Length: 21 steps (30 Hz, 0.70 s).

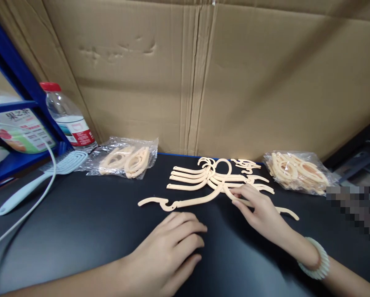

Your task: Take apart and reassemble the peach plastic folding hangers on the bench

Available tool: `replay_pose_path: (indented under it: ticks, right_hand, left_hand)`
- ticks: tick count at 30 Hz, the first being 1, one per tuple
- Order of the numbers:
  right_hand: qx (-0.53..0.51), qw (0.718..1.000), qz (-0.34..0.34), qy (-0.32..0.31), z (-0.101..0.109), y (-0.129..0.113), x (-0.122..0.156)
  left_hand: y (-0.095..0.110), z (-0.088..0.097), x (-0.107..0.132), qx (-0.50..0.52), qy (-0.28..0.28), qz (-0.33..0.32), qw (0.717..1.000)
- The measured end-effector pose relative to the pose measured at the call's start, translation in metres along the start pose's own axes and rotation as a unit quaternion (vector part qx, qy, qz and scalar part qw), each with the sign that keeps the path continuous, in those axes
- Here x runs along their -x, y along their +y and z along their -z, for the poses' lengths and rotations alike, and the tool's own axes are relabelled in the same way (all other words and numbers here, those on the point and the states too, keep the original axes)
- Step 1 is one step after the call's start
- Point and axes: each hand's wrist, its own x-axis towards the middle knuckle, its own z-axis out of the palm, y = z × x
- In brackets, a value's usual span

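Note:
A beige plastic folding hanger point(200, 201) lies unfolded on the black table, its curved arms spreading left and right. My right hand point(259, 208) pinches its right arm between thumb and fingers. Just nearer to me, my left hand point(175, 251) rests over the table, fingers stretched and slightly bent, holding nothing. Behind the held hanger, several beige hanger pieces point(188, 180) lie overlapped in a row, with their hooks bunched in the middle. Small loose beige parts point(246, 164) sit behind them at the right.
Clear plastic bags of beige hanger parts lie at the left point(138, 161) and right point(299, 171). On the left are a pale blue hairbrush point(70, 163), a white cable point(50, 181) and a red-capped bottle point(76, 128) beside a blue shelf point(27, 105). Cardboard point(135, 78) stands behind the table.

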Motion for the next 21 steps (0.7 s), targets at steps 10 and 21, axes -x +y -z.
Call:
replay_pose_path:
  ticks: [10,21]
  right_hand:
    - [0.024,0.998,0.026,-0.057,-0.009,-0.001,0.004]
    - [0.003,0.998,0.018,-0.056,-0.015,0.003,-0.005]
  left_hand:
    - [-0.024,-0.002,0.003,-0.292,-0.073,0.035,0.953]
    - [-0.045,0.005,-0.012,-0.320,-0.061,0.036,0.945]
